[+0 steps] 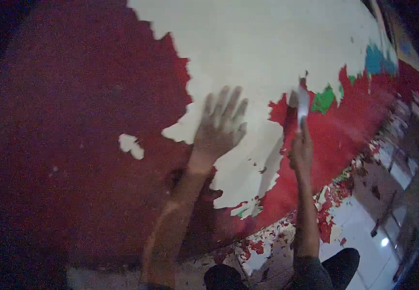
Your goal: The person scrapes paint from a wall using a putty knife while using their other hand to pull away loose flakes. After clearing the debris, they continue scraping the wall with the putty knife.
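Note:
My left hand (221, 124) lies with its fingers spread on the pale, bare part of the wall (277, 43). It holds nothing. In my right hand (301, 152) is a paint scraper (303, 104), its metal blade pointing up. The blade is at the ragged edge between the pale surface and the red paint (335, 130), and its shadow falls just to the left. Close by on the right is a green patch of paint (323, 100). Small loose flakes cling to the pale strip below my hands.
Dark red paint (88, 96) covers the left side, with one small pale chipped spot (131, 146). A blue patch (380, 60) is at the upper right. Paint flakes (332, 208) litter the tiled floor (359, 237) along the wall's foot. My knee (342, 266) shows at the bottom.

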Demonstrator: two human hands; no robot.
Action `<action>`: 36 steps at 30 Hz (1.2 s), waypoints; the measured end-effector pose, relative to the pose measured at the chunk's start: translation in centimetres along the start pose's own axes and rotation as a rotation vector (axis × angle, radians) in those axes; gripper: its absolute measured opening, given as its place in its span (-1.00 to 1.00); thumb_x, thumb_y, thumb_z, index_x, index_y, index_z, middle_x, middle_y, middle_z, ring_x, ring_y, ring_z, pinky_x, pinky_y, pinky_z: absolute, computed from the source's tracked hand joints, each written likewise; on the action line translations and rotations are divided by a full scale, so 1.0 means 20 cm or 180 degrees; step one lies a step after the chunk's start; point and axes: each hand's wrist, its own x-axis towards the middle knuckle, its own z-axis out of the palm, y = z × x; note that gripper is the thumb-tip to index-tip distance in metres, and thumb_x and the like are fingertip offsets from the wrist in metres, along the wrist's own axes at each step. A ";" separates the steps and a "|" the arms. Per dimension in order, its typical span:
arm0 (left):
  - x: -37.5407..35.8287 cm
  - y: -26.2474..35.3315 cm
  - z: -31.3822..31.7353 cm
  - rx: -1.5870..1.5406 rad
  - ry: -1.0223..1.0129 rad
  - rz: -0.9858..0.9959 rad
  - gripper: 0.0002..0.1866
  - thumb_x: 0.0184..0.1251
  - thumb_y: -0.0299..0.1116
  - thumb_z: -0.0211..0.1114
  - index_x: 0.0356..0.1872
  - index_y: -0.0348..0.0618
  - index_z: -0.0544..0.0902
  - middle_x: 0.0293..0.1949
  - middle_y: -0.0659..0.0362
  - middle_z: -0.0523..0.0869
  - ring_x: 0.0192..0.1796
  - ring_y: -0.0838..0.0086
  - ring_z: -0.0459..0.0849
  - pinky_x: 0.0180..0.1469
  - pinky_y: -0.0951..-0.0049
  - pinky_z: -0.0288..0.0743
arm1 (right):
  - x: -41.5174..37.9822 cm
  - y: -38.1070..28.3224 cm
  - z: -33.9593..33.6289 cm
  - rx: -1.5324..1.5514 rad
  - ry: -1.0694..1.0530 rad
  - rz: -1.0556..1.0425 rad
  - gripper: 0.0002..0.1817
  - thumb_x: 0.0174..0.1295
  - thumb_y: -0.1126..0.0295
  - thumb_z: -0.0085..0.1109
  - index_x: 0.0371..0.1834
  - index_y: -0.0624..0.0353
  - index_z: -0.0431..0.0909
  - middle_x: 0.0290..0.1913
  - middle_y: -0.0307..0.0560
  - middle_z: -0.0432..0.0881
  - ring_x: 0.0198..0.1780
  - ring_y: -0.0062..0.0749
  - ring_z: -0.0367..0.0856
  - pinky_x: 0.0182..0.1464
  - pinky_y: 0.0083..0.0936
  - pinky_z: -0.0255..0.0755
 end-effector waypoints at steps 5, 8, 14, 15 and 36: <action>-0.21 0.13 0.11 -0.0208 0.0021 0.0092 -0.50 0.22 -0.14 0.10 0.18 -0.10 0.48 0.40 0.05 0.21 0.42 0.10 0.16 0.39 -0.11 -0.01 | -0.39 0.35 -0.20 -0.0254 -0.0629 0.0106 -0.47 0.35 0.35 -0.09 0.41 -0.05 0.13 -0.48 -0.24 0.44 -0.58 -0.62 0.34 -0.52 -0.59 0.31; -0.53 0.16 0.13 -0.1985 -0.1229 0.0800 -0.54 0.17 -0.29 0.13 0.11 -0.24 0.53 0.36 -0.03 0.27 0.41 0.13 0.20 0.41 -0.04 0.00 | -0.54 0.58 -0.30 0.0146 -0.1251 0.0231 -0.46 0.34 0.34 -0.05 0.40 -0.04 0.13 -0.43 -0.24 0.42 -0.54 -0.65 0.33 -0.49 -0.64 0.29; -0.40 -0.23 -0.31 0.0374 0.1027 -0.1329 -0.47 0.16 -0.33 0.17 0.21 -0.19 0.43 0.32 -0.07 0.32 0.35 -0.02 0.27 0.36 -0.12 0.03 | -0.57 0.32 -0.09 0.0335 -0.1958 -0.0648 -0.38 0.33 0.38 -0.01 0.46 0.02 0.06 -0.34 -0.21 0.47 -0.61 -0.68 0.35 -0.56 -0.67 0.31; -0.37 -0.27 -0.32 0.0559 0.1074 -0.1469 -0.50 0.18 -0.33 0.14 0.18 -0.22 0.45 0.32 -0.07 0.32 0.36 0.00 0.26 0.36 -0.15 0.03 | -0.55 0.30 -0.04 0.0281 -0.2096 -0.0570 -0.37 0.33 0.37 -0.01 0.46 0.02 0.03 -0.36 -0.22 0.47 -0.60 -0.68 0.36 -0.55 -0.67 0.31; -0.43 -0.36 -0.25 0.0385 0.1296 -0.1694 -0.59 0.42 -0.38 -0.18 0.16 -0.33 0.47 0.30 0.00 0.39 0.37 0.01 0.26 0.38 -0.15 -0.01 | -0.43 -0.30 0.41 -0.0554 -0.1647 -0.1105 -0.45 0.36 0.30 -0.04 0.41 0.15 0.17 -0.29 0.16 0.66 -0.39 -0.53 0.56 -0.27 -0.51 0.50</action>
